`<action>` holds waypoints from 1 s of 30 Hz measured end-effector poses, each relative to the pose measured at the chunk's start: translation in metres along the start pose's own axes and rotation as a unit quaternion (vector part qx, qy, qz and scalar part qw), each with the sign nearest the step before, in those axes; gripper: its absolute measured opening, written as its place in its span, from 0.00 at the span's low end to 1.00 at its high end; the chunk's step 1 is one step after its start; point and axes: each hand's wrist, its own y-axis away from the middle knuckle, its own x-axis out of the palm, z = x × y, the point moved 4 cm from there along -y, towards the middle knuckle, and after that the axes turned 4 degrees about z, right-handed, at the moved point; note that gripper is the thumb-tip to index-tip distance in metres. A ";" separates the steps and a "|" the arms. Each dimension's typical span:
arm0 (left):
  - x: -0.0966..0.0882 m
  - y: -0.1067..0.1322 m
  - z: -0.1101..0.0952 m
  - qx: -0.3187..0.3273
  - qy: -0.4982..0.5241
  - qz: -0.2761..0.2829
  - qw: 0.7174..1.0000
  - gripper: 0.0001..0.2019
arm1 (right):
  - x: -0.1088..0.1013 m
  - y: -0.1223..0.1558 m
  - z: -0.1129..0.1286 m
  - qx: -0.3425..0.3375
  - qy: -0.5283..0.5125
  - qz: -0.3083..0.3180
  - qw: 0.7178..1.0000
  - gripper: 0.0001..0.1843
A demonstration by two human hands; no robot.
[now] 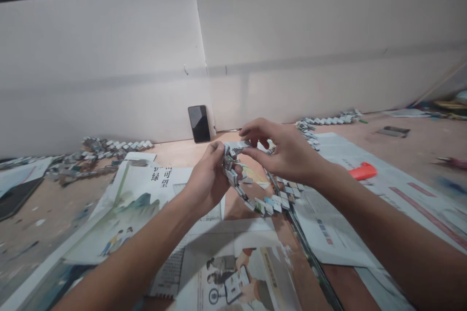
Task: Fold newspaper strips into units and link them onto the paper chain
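- Left hand [209, 175] pinched one end of a folded-paper chain [268, 205] between thumb and fingers.
- Right hand [282, 148], just beside it, had thumb and forefinger closed on a small pale piece [239, 146] at that same end; its other fingers were curled.
- From the left hand the chain sagged toward the person's body, then curved round below the right hand in zigzag links.
- Beyond the left hand, a dark-screened phone [199, 124] leaned upright against a white panel [109, 53].
- Well to the left of the left hand, a heap of similar chain [127, 146] lay on the worktop [404, 131].
- Beyond the right hand, another zigzag length [333, 120] ran near the panel's foot; could not tell whether it joined the held one.
- Right of the right hand, past the wrist, a red object [363, 171] rested on printed sheets.
- Nearer the body than both hands: a newspaper page [233, 243], with a long dark strip [310, 250] beside it, toward the right forearm.
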 end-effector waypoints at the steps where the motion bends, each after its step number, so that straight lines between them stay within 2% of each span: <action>1: 0.000 0.000 0.000 -0.001 -0.002 0.000 1.000 0.04 | 0.000 0.000 0.001 -0.003 0.005 -0.001 1.000 0.12; 10: -0.002 -0.001 -0.012 0.010 -0.096 -0.003 0.995 0.05 | -0.001 0.000 0.004 -0.016 0.034 -0.009 0.999 0.11; 17: -0.016 -0.005 -0.027 0.056 -0.271 0.038 0.960 0.13 | 0.001 0.000 0.004 -0.018 0.028 -0.022 0.999 0.11; 22: -0.020 -0.005 -0.034 0.035 -0.311 0.033 0.949 0.13 | -0.002 0.000 0.002 -0.013 -0.029 -0.041 0.999 0.12; 27: -0.017 -0.003 -0.036 0.084 -0.328 0.032 0.940 0.09 | -0.009 0.001 -0.010 0.045 -0.111 -0.092 0.989 0.14; 30: -0.014 -0.002 -0.035 0.105 -0.353 0.036 0.929 0.09 | -0.010 0.001 -0.012 0.048 -0.111 -0.090 0.988 0.14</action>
